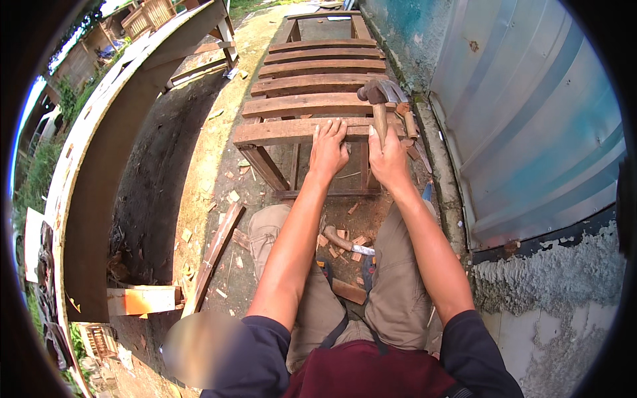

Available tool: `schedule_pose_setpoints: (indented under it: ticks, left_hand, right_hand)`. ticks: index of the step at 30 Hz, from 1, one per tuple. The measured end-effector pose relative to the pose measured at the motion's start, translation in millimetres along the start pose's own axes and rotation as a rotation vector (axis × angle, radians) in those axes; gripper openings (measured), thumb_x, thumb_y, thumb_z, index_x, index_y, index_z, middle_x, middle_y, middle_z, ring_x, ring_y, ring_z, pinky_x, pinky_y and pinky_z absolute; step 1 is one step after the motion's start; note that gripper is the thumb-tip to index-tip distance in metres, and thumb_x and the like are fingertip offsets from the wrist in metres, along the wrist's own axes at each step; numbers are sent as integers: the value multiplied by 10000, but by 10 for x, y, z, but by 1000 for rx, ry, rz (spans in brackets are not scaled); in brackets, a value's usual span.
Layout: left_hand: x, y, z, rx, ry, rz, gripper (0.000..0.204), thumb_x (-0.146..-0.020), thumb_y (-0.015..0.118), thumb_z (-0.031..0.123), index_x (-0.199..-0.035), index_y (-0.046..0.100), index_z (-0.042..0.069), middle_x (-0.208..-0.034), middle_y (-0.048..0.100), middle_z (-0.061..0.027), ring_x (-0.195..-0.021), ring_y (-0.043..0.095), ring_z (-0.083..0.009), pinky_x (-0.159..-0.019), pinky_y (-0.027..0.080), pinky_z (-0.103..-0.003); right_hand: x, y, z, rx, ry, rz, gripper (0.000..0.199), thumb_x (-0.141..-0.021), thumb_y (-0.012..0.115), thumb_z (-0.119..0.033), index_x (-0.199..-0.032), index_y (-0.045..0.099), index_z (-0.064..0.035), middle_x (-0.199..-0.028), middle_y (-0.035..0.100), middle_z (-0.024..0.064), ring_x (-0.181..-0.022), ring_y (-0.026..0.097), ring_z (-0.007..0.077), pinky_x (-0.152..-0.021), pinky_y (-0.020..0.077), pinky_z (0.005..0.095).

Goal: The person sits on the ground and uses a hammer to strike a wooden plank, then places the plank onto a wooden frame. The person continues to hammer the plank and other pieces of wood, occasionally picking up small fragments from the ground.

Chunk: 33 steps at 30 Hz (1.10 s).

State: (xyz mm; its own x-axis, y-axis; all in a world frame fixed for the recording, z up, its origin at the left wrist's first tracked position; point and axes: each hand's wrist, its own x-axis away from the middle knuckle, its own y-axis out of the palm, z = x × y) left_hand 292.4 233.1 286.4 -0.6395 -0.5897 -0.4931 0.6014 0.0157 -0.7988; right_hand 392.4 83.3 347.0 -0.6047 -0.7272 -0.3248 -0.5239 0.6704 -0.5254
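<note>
A slatted wooden frame (318,85), like a bench or lounger, stretches away in front of me. My left hand (330,147) lies on its nearest slat (275,132), fingers stretched over the top face. Closed round the wooden handle of a claw hammer (379,93) is my right hand (389,159). The hammer stands upright, its head raised at the slat's right end. Just beside that end is a tool with a wooden handle (410,123); how it rests is hard to make out.
Between my feet lie a tool with a curved wooden handle (337,239) and wood offcuts (348,290). A loose wooden bar (215,255) leans at my left. Further left stands a large wooden structure (93,192). A metal sheet (524,126) and wall border the right side.
</note>
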Motion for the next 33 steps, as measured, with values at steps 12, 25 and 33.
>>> schedule_pose_setpoints:
  ticks: [12,25,33]
  left_hand:
    - [-37,-26,116,-37,-16,-67,660,-822,671,124,-1453,485,66,-1534,446,-134,-1443,371,-314,-1223,228,-496]
    - [-220,-98,325,-276,-207,-293,773,-843,641,253,-1545,354,111,-1607,348,-60,-1475,323,-254,-1230,227,-481]
    - [-181,9,191,-154,-151,-145,637,-909,579,293,-1495,444,84,-1554,421,-141,-1441,375,-327,-1216,216,-538]
  right_hand:
    - [-311,-215,51,114,24,-176,415,-996,556,-331,-949,578,80,-761,661,300,-724,655,509,-640,521,532]
    - [499,-182,349,-640,348,-3,392,-1006,589,-440,-934,462,-76,-602,478,6,-386,474,104,-313,382,285]
    - [457,-180,434,-622,397,16,385,-989,635,-388,-894,504,-39,-564,506,27,-391,521,135,-319,404,310]
